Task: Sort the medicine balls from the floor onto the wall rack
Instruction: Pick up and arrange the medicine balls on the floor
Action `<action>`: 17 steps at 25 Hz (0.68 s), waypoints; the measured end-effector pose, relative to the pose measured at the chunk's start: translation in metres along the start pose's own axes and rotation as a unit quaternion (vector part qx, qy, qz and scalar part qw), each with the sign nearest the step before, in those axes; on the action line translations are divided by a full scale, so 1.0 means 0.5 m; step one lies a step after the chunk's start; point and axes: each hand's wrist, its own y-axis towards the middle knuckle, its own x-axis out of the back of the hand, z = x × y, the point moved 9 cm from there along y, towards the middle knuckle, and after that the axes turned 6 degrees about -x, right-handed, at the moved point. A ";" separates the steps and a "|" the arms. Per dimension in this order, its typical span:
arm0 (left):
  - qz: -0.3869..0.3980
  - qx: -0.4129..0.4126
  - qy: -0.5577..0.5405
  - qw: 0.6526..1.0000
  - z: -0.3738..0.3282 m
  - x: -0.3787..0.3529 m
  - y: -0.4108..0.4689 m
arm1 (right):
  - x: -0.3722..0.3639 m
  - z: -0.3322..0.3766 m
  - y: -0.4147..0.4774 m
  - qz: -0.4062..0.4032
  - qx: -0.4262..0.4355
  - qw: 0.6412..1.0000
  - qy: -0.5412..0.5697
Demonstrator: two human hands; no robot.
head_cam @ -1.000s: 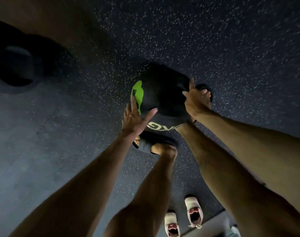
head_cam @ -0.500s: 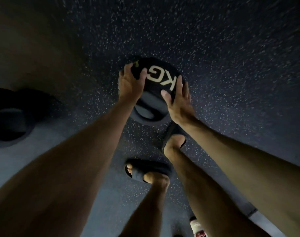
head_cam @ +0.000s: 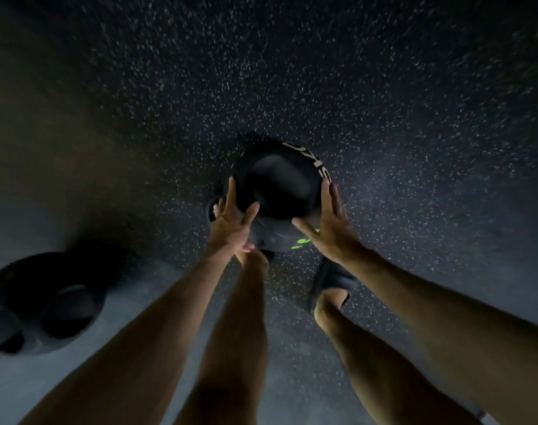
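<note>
A black medicine ball (head_cam: 278, 191) with white lettering along its top right and green marks on its underside is held between both hands over the dark speckled floor. My left hand (head_cam: 232, 223) presses its left side, fingers spread. My right hand (head_cam: 330, 230) presses its right side, thumb under the ball. Two more dark medicine balls (head_cam: 68, 311) lie on the floor at the lower left. The wall rack is not in view.
The speckled rubber floor (head_cam: 384, 102) fills the frame. My legs and feet in dark slide sandals (head_cam: 332, 285) stand right below the ball. The scene is dim and blurred.
The ball has turned in my hands: the white lettering moved from the front to the top right edge, and green marks now show underneath. The floor balls at left look nearer.
</note>
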 end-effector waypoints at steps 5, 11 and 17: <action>0.028 -0.037 0.001 0.999 -0.089 0.098 0.130 | 0.022 0.088 0.047 -0.090 -0.057 0.991 0.074; 0.035 -0.220 0.160 0.962 -0.303 0.091 0.148 | 0.169 0.151 0.231 -0.140 -0.182 0.958 0.172; 0.025 -0.258 0.245 0.934 -0.392 0.148 0.238 | 0.228 0.247 0.193 -0.187 -0.130 0.965 0.133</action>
